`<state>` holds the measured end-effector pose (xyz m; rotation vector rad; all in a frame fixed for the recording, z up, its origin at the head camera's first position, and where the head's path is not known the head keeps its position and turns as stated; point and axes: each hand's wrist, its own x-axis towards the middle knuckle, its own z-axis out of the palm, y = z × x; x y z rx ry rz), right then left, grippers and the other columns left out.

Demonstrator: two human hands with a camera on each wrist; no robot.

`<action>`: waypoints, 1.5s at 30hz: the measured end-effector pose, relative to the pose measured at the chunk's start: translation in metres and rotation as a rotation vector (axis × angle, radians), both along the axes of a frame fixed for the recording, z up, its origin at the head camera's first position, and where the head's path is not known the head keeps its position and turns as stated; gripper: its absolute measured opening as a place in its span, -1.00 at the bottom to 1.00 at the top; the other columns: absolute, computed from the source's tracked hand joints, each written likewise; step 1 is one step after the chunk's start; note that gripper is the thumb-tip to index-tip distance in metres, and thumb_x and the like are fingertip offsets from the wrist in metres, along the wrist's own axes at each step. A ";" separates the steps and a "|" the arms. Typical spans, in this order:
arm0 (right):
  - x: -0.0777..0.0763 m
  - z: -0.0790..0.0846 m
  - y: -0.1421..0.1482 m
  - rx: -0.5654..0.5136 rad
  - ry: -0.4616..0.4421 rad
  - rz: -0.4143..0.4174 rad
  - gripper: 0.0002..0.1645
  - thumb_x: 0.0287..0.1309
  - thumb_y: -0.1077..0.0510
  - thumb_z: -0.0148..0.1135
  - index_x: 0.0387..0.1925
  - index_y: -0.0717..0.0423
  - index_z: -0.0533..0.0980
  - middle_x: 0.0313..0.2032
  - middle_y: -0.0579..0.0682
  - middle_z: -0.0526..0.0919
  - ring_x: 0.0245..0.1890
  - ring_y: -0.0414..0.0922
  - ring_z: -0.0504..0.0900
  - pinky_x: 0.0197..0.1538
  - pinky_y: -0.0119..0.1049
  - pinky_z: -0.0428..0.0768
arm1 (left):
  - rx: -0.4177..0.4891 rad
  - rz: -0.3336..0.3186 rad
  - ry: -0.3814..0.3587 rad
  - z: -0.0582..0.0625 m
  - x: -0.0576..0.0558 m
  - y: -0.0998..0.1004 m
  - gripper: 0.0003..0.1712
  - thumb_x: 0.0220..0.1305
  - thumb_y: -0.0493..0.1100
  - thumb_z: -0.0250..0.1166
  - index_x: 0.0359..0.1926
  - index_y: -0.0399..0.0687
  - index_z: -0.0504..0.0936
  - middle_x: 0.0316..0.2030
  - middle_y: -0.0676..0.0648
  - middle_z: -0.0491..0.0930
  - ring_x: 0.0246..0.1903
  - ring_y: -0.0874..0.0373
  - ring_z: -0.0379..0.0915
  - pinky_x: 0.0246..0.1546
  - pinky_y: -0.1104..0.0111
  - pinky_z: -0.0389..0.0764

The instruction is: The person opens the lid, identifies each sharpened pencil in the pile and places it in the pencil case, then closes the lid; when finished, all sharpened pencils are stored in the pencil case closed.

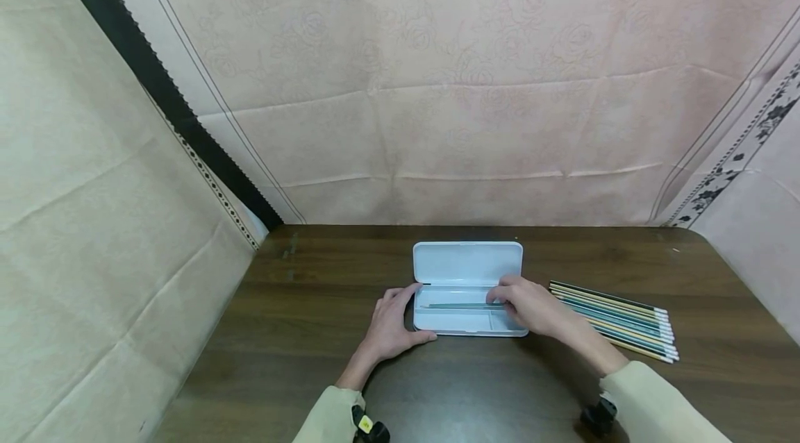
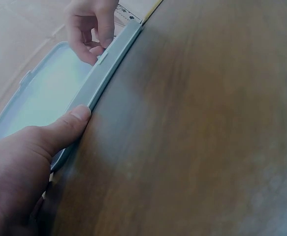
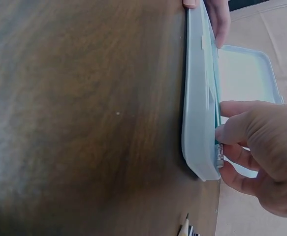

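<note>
Slender teal pencil [image 1: 459,305], shallow rectangular case [image 1: 446,321]

Case [image 1: 467,262] on tbl [image 1: 300,353], pencils [image 1: 619,321] to its R, cloth [image 1: 469,82] behind.

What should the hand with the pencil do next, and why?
I think the right hand should settle the teal pencil flat in the case and let go. It pinches the pencil, which lines up lengthwise with the case; the lid is open, and the left hand grips the case's left end. More pencils lie on the table.
</note>
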<state>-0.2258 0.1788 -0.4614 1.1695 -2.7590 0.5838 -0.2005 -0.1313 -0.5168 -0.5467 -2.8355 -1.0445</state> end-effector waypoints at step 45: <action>0.049 -0.018 0.135 -0.266 0.282 -0.093 -0.43 -0.46 0.60 0.46 -0.28 0.13 0.63 -0.39 -0.24 0.56 -0.44 -0.37 0.47 -0.41 -0.54 0.40 | -0.027 0.014 0.010 -0.004 -0.002 0.004 0.08 -0.04 0.25 0.57 0.46 0.09 0.30 0.28 -0.04 0.43 0.23 -0.03 0.23 0.13 -0.03 0.31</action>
